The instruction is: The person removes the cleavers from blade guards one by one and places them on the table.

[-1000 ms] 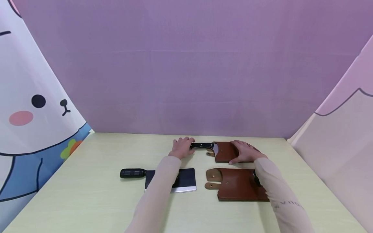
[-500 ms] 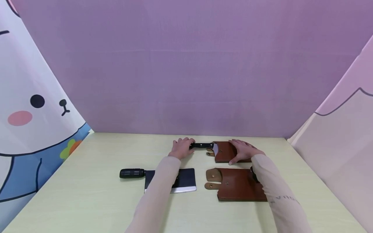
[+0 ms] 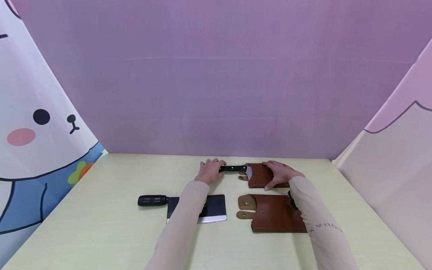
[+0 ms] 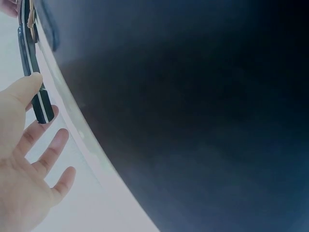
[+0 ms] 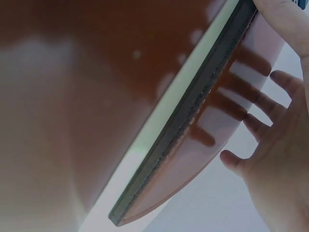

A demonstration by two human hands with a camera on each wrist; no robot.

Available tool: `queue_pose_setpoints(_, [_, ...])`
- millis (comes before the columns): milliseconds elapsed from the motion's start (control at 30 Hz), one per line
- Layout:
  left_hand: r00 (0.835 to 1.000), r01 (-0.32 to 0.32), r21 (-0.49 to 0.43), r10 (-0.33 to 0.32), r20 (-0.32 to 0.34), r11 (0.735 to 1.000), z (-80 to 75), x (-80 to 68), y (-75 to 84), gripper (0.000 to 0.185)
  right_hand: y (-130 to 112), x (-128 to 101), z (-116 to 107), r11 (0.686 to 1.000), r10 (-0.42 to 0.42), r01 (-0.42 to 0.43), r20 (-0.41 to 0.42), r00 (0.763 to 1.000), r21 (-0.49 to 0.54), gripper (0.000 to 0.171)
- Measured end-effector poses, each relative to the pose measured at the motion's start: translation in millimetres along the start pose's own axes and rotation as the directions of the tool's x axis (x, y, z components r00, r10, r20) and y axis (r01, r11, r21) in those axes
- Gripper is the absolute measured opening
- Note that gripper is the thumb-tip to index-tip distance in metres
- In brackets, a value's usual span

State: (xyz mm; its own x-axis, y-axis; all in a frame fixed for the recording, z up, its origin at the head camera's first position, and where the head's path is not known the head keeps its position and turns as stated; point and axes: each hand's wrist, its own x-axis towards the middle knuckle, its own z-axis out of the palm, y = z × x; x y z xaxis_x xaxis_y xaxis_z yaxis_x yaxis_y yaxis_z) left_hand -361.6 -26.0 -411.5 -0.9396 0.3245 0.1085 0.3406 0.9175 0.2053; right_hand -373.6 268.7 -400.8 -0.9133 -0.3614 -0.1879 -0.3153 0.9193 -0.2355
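A cleaver with a black riveted handle lies near the table's back edge, its blade mostly inside a brown leather sheath. My left hand pinches the handle's end between thumb and index finger; its other fingers spread apart in the left wrist view. On the sheath rests my right hand, fingers spread toward the far edge, thumb at the near edge. Fingertips meet their reflections on its glossy leather in the right wrist view. The sheath's right end is hidden behind this hand.
Under my left forearm lies a second cleaver with a dark blade and ribbed black handle. A larger brown leather sheath, its tan flap and strap unfastened, lies at front right. A purple cloth wall stands behind the pale table.
My right hand and forearm have shifted slightly left along the sheath. My left hand keeps its pinch on the cleaver's handle, and the cleavers and sheaths stay in place.
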Motion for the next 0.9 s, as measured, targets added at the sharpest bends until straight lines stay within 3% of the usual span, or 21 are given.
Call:
queue_pose_setpoints(600, [1.0,0.001,0.002,-0.001,0.004,1.0,-0.7,-2.1,0.3,0.036,3.4,-0.6,1.2,0.996,-0.092,0.091,-0.068,0.993,-0.02,0.11])
queue_pose_setpoints(900, [1.0,-0.015,0.008,0.015,-0.002,1.0,-4.0,-2.8,-0.3,0.035,2.7,-5.5,1.4,0.995,-0.094,0.09,-0.117,0.989,-0.039,0.109])
